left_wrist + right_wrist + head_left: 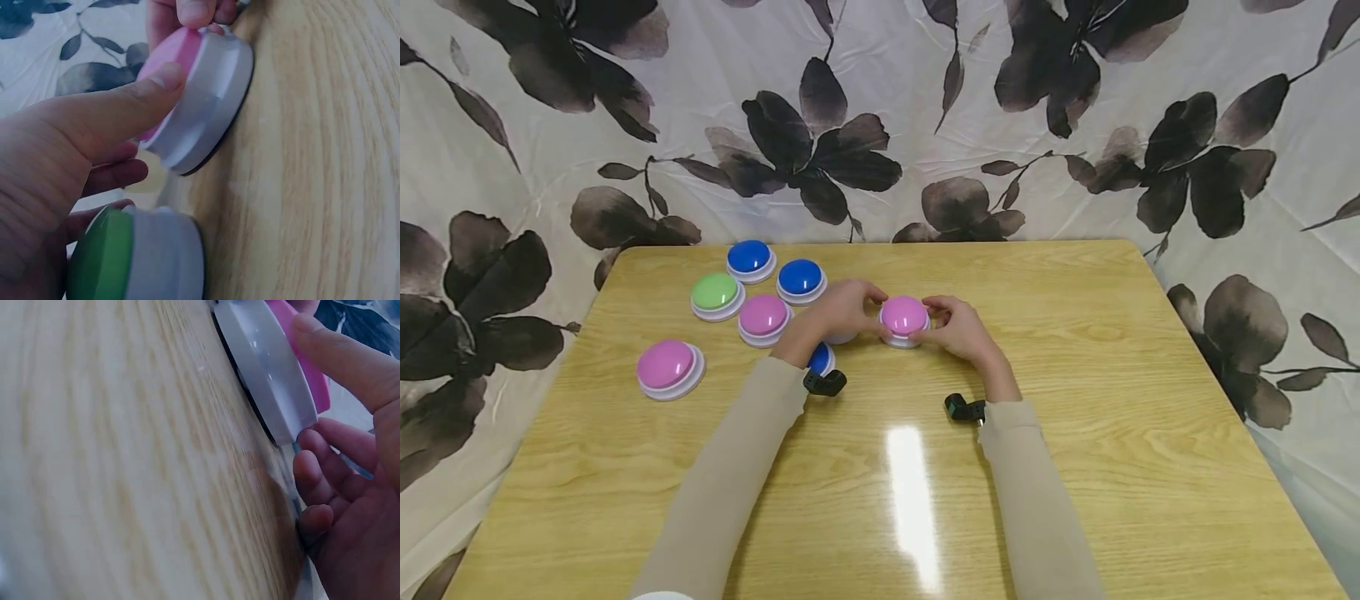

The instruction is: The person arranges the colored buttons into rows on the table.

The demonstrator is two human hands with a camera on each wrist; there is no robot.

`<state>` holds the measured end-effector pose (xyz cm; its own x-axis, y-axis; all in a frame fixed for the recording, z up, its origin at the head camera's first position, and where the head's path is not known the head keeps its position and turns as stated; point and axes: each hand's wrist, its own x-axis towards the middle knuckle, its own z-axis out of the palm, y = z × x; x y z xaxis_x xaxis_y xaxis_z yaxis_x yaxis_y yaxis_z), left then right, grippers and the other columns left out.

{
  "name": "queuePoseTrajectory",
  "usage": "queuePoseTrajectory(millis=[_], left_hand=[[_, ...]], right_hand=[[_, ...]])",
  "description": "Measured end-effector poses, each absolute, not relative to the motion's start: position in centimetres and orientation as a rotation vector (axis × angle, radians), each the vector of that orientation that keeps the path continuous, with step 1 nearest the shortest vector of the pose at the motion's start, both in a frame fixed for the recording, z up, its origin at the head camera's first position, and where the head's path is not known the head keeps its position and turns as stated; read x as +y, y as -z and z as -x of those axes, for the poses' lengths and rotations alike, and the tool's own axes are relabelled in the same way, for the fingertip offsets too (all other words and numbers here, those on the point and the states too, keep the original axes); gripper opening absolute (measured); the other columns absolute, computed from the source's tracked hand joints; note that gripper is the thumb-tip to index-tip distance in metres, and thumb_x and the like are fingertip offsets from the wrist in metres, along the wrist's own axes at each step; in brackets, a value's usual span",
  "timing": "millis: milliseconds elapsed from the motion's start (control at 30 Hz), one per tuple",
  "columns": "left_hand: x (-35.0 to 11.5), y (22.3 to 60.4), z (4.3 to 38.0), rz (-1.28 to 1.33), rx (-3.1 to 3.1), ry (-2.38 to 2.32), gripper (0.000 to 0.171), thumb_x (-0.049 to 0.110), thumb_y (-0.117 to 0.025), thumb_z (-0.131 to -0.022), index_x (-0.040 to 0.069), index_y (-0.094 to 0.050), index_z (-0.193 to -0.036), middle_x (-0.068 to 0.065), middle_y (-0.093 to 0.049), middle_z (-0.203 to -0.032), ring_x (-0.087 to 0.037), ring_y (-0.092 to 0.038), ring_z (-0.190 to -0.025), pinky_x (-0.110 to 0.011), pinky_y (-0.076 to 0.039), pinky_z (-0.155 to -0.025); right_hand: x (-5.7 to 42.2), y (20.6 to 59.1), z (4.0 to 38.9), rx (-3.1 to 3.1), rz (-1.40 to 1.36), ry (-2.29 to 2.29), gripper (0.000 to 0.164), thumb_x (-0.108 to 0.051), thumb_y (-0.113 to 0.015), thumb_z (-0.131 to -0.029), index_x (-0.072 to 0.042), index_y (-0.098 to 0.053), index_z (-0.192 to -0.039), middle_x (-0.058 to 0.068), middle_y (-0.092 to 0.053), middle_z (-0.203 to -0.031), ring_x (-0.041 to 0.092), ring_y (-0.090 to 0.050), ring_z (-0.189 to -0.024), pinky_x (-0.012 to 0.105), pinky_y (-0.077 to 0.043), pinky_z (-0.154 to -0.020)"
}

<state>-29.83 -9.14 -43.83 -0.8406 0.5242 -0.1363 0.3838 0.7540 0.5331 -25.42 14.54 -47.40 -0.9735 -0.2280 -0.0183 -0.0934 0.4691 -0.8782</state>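
A pink push button [903, 316] with a white round base is held between both hands, at the middle of the table toward the back. My left hand [841, 310] pinches it from the left, its thumb [147, 94] on the pink dome. From the other side my right hand [957, 330] grips it, with the thumb [340, 353] against the dome and a fingertip at the base's edge. In the left wrist view a green button [103, 259] sits right below the left fingers; the hand mostly hides it in the head view.
Left of the hands stand two blue buttons [749, 257], a green button [715, 292] and a pink button [763, 316]. Another pink button [668, 367] is farther left. A blue button [820, 358] is partly covered by the left wrist. Patterned cloth [850, 125] hangs behind the wooden table [1112, 467].
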Motion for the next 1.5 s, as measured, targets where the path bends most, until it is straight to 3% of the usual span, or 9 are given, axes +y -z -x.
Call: queuePoseTrajectory(millis=[467, 833, 1200, 1500], left_hand=[[-13.2, 43.5, 28.9, -0.712, 2.691, -0.975, 0.065, 0.032, -0.082, -0.079, 0.007, -0.057, -0.134, -0.009, -0.054, -0.136, -0.027, -0.042, -0.131, -0.046, -0.032, -0.109], [-17.1, 41.4, 27.9, -0.622, 2.673, -1.057, 0.07, 0.028, -0.082, -0.08, 0.004, -0.051, -0.138, -0.014, -0.049, -0.137, -0.033, -0.045, -0.127, -0.047, -0.039, -0.104], [-17.8, 43.2, 26.7, -0.582, 2.689, -0.923, 0.077, 0.032, -0.082, -0.079, 0.002, -0.047, -0.141, -0.016, -0.048, -0.14, -0.034, -0.046, -0.127, -0.049, -0.038, -0.104], [-18.2, 42.8, 27.0, -0.456, 2.792, -0.697, 0.079, 0.047, -0.081, -0.075, 0.011, -0.053, -0.139, -0.009, -0.057, -0.134, -0.029, -0.05, -0.125, -0.049, -0.038, -0.104]], right_hand=[[13.1, 45.6, 25.1, 2.649, 0.332, 1.665, 0.054, -0.02, -0.081, -0.081, 0.001, -0.061, -0.126, 0.01, -0.062, -0.116, 0.026, -0.056, -0.102, 0.04, -0.048, -0.09], [11.3, 43.4, 26.7, 2.73, 0.41, 1.448, 0.05, -0.025, -0.079, -0.083, -0.003, -0.063, -0.125, 0.014, -0.06, -0.121, 0.028, -0.052, -0.112, 0.04, -0.045, -0.094], [8.7, 43.8, 28.0, 2.667, 0.571, 1.217, 0.058, -0.025, -0.082, -0.079, 0.001, -0.061, -0.126, 0.016, -0.061, -0.124, 0.028, -0.056, -0.113, 0.038, -0.047, -0.095], [7.1, 43.7, 29.3, 2.596, 0.659, 1.082, 0.059, -0.027, -0.084, -0.076, -0.003, -0.063, -0.125, 0.011, -0.064, -0.117, 0.024, -0.055, -0.107, 0.035, -0.045, -0.093]])
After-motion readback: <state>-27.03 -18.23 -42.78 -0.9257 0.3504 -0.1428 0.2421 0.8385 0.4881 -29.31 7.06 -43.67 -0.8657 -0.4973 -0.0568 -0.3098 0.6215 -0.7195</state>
